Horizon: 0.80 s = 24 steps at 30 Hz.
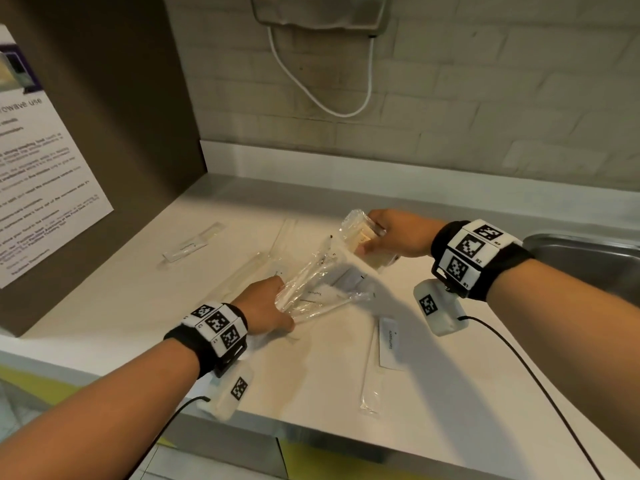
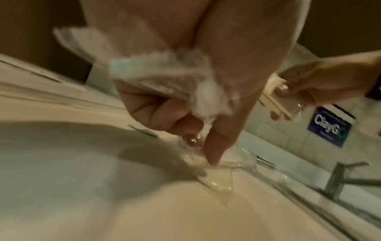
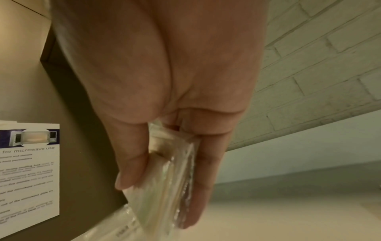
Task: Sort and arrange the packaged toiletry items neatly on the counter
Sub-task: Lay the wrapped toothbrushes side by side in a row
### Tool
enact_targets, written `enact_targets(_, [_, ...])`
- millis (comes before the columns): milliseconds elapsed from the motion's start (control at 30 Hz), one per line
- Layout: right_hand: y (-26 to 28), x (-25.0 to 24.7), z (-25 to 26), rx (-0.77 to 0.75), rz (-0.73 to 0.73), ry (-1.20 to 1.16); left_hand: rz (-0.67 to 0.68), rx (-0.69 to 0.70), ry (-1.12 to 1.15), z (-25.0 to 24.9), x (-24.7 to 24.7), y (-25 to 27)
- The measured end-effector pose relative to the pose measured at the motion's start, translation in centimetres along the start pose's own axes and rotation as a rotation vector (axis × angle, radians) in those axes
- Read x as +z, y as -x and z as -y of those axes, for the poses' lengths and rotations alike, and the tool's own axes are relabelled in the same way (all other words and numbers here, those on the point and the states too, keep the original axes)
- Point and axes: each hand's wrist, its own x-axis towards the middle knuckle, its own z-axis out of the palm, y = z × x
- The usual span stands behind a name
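Cream worktop [image 1: 131, 306]; clear wrappers [image 1: 311, 289] over white contents; black-and-white checked wristbands [image 1: 214, 323]; pale brick wall [image 1: 485, 98], upper right; brown panel [image 1: 121, 98], upper left.

Toothpaste packet [image 1: 391, 344] lies on counter [image 1: 450, 393], left of sink [image 1: 588, 251].

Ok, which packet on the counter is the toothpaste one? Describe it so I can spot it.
Start from the steel sink at the right of the white counter. The toothpaste packet lies towards the front edge, below the right hand. Unlike its clear long neighbours, it is a flat white card printed "Toothpaste", and no hand touches it.
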Motion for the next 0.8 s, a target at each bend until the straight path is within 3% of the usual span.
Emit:
enact_targets(167, [0.5,-0.5,-0.9,0.039,0.019,-0.019,0.009,-0.057,0.141,0.8,-1.4,0.4])
enact_targets(333, [0.2,-0.7,-1.1,0.042,0.007,0.013,0.103,-0.102,-0.023,0.2,-1.0,1.0])
enact_targets(433, [0.1,-0.5,-0.9,0.037,0.017,0.022,0.086,-0.110,-0.119,-0.8,0.0,1.0])
enact_targets(667, [0.1,-0.3,-0.9,0.022,0.039,0.012,0.059,-0.034,0.137,-1.3,-0.2,-0.1])
enact_targets(800, [0.1,0.1,-1.4,0.044,0.070,0.003,-0.082,-0.074,0.305,-0.3,-1.0,-0.5])
